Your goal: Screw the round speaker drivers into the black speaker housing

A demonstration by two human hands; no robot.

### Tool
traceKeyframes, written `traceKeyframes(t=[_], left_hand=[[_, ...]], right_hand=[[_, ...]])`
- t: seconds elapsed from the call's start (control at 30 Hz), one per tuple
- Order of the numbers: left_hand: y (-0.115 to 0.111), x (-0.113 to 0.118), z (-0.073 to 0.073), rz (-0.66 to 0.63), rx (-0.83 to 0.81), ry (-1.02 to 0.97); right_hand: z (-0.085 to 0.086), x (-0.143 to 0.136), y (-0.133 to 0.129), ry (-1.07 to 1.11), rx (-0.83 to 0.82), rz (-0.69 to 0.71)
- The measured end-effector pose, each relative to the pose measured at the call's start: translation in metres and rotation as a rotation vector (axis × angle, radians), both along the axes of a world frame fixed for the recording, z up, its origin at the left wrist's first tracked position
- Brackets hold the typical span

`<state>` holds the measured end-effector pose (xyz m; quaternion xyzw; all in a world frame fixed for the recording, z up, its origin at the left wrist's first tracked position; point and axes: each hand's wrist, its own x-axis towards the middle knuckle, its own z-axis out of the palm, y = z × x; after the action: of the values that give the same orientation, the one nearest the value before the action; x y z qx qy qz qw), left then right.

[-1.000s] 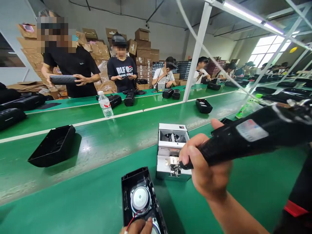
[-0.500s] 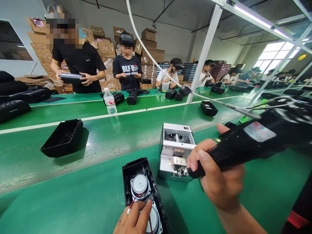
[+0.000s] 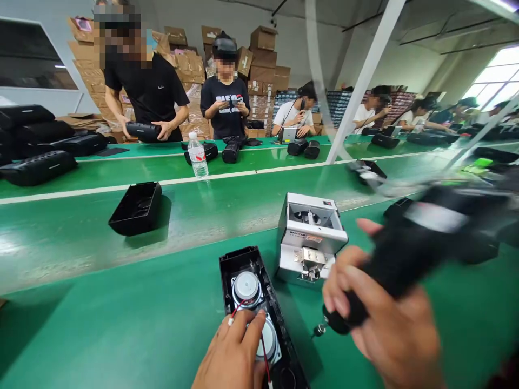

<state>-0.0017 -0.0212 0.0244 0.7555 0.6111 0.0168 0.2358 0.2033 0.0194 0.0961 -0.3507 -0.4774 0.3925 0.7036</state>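
Screwdriver (image 3: 409, 254), clamped in my right hand (image 3: 385, 329), has come off the screw feeder (image 3: 310, 237) toward the speaker housing (image 3: 259, 308) at lower centre, which my left hand (image 3: 231, 356) pins flat.

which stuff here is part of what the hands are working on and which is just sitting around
In hand:
- open black plastic speaker housing with two round silver drivers, left hand resting on it
- black electric screwdriver, gripped by right hand
- white box-shaped screw feeder, close beside the housing

Lying about:
- empty black plastic shell on the belt
- clear plastic water bottle
- finished black speakers stacked far left
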Motion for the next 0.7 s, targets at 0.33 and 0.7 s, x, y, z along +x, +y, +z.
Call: traceKeyframes(t=[0.33,0.7], left_hand=[[-0.001,0.007,0.007,0.040,-0.140,-0.041],[-0.004,0.010,0.023,0.077,-0.176,-0.044]], right_hand=[[-0.018,0.003,-0.023,-0.156,0.016,0.094],[-0.053,-0.034,-0.048,0.045,0.132,0.062]])
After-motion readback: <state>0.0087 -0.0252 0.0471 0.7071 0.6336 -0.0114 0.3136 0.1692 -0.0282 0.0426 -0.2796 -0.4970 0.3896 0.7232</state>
